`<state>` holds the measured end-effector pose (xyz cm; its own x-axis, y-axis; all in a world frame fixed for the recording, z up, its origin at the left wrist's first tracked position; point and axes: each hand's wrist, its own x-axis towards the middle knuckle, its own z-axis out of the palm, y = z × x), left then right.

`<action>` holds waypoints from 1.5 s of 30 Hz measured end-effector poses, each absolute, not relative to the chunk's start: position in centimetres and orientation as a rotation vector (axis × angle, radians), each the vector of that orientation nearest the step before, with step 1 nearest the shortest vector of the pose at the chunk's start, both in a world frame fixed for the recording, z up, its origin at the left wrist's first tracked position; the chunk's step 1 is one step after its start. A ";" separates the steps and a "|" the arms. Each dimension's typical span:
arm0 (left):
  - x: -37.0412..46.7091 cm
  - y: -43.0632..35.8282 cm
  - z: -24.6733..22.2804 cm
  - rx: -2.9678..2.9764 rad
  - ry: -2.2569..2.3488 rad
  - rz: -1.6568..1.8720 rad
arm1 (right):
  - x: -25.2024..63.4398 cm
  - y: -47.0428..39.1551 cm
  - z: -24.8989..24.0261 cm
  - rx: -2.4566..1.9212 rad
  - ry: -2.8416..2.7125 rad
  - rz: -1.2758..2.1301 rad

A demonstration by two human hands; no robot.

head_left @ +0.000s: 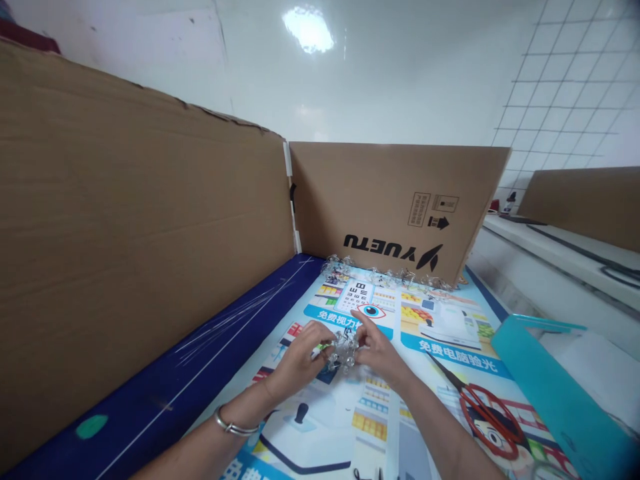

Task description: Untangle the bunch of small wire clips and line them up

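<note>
Clear bead cluster (343, 349) sits over the printed poster sheet (327, 407), between the left hand (300, 355), fingers clamped on it, and the right hand (379, 355), whose fingers' grip I cannot tell.

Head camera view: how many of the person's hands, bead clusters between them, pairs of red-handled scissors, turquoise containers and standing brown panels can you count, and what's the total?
Hands: 2 (left hand, right hand)
Clear bead cluster between them: 1
Red-handled scissors: 1
Turquoise container: 1
Brown panels: 3 (left panel, back panel, far-right panel)
Total: 8
</note>
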<state>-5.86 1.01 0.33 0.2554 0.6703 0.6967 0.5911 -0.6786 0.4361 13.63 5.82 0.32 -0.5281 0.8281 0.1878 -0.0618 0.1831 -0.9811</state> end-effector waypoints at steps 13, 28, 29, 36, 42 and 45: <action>-6.1 1.3 -0.2 2.334 1.266 1.416 | 13.0 5.8 -0.9 -0.771 -1.600 1.315; -5.9 1.5 -0.9 2.070 1.376 1.491 | 12.5 5.3 -0.5 -0.897 -1.578 1.080; -5.9 1.5 -0.9 2.060 1.369 1.495 | 12.5 5.3 -0.5 -0.895 -1.576 1.089; -5.6 0.9 -0.6 2.126 1.273 1.512 | 12.9 5.9 -0.9 -0.841 -1.483 1.250; -5.4 0.7 -0.5 2.348 1.173 1.533 | 13.1 6.2 -1.3 -0.799 -1.468 1.288; -5.4 0.8 -0.6 2.438 1.106 1.535 | 13.1 6.3 -1.5 -0.805 -1.472 1.254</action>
<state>-5.44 0.78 -0.58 0.2486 0.5935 0.7655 0.5382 -0.7417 0.4002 13.06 6.34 -1.50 -0.2786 0.9236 0.2634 -0.1136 0.2406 -0.9640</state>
